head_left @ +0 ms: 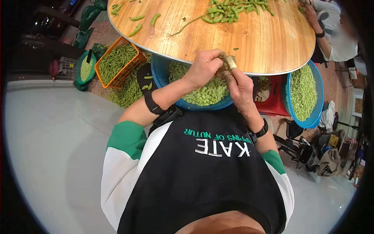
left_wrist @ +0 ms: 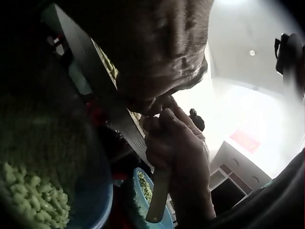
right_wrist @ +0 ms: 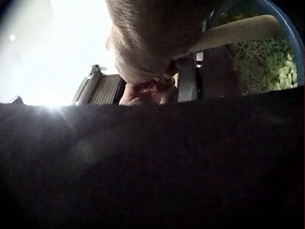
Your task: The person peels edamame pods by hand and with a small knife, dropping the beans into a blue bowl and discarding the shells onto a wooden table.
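Observation:
My left hand [head_left: 206, 65] is raised over the blue basin [head_left: 159, 74] at the table edge, its fingers curled in to meet the right hand's fingertips. Whatever lies between these fingertips is hidden. My right hand [head_left: 241, 87] grips a flat pale strip [left_wrist: 159, 195] with a rounded end and a small hole, much like a handle. It sticks out below the palm in the left wrist view; in the right wrist view the strip [right_wrist: 238, 34] overlaps the basin. A whitish piece [head_left: 231, 61] shows at the right fingertips. Shelled green beans [head_left: 204, 93] fill the basin below.
On the round wooden table [head_left: 175, 39] lie a heap of green pods [head_left: 233, 11] and several loose pods [head_left: 155, 19]. An orange crate [head_left: 137, 58] of pods stands left, another blue basin [head_left: 287, 93] of beans right. Another person [head_left: 337, 31] sits at the far right.

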Demonstrator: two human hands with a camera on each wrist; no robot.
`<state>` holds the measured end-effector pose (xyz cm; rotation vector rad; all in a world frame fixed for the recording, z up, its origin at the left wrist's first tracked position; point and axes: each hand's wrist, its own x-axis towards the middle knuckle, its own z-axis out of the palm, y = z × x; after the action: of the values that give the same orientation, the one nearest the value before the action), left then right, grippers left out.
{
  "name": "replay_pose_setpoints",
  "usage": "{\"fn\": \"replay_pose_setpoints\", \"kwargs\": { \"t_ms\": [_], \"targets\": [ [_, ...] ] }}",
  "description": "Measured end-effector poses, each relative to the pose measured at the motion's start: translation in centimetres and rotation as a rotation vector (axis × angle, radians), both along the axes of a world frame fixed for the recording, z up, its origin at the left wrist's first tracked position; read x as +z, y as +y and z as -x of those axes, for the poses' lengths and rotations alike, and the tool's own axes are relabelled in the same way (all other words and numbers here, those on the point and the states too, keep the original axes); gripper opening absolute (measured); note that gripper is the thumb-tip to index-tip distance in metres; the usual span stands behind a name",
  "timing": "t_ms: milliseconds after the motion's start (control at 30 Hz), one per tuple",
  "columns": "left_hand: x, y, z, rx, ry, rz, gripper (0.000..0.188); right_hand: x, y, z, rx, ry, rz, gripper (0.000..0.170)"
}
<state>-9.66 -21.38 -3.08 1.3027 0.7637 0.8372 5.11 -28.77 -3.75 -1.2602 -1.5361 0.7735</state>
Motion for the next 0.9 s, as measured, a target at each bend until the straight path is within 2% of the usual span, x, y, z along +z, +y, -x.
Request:
{"fn": "replay_pose_setpoints", "kwargs": {
  "t_ms": [67,167,233,300,367,400,433,467,567,633,767,833,900],
  "targets": [
    [-0.5,0.3,-0.1,-0.015,0.017,-0.034,0.017,0.0,0.2,0.0,-0.02,-0.147,-0.197,0.019],
    [0.2,0.2,-0.2,-0.038,0.058,0.006,0.018,-0.1,0.1,-0.1,-0.03,-0.219,-0.245,0.024],
    [0.7,0.1,-0.4,-0.023,0.107,-0.115,0.019,-0.1,-0.1,-0.1,-0.006,-0.188,-0.214,0.025],
    [1.3,0.1,-0.1,-0.044,0.114,-0.065,0.018,0.0,-0.1,-0.2,0.017,-0.155,-0.187,0.026],
    [1.8,0.1,-0.2,-0.068,0.119,-0.011,0.019,0.4,-0.2,-0.4,0.085,-0.057,-0.133,0.029],
    [1.9,0.0,-0.3,-0.091,0.041,0.11,0.018,1.0,-0.4,-0.6,0.085,-0.056,-0.131,0.029],
    [2.0,-0.1,-0.3,-0.113,-0.037,0.23,0.017,2.0,-0.7,-1.0,0.082,0.125,0.125,0.031],
    [1.8,-0.1,-0.2,-0.111,-0.037,0.231,0.017,2.8,-0.8,-1.2,0.08,0.305,0.382,0.033],
    [1.4,0.1,0.2,-0.106,-0.117,0.34,0.019,3.5,-0.9,-1.7,0.151,0.385,0.385,0.037],
    [1.3,0.1,0.5,-0.133,-0.139,0.396,0.02,3.5,-1.0,-1.8,0.119,0.445,0.412,0.039],
    [1.8,-0.4,0.7,-0.07,-0.181,0.384,0.022,3.1,-0.8,-2.3,0.101,0.593,0.425,0.042],
    [1.6,-0.3,0.9,-0.058,-0.225,0.385,0.015,3.1,-0.9,-2.5,0.133,0.745,0.473,0.038],
    [1.3,-0.4,1.1,-0.067,-0.229,0.369,0.012,2.8,-1.1,-2.3,0.146,0.737,0.495,0.038]
  ]
}}
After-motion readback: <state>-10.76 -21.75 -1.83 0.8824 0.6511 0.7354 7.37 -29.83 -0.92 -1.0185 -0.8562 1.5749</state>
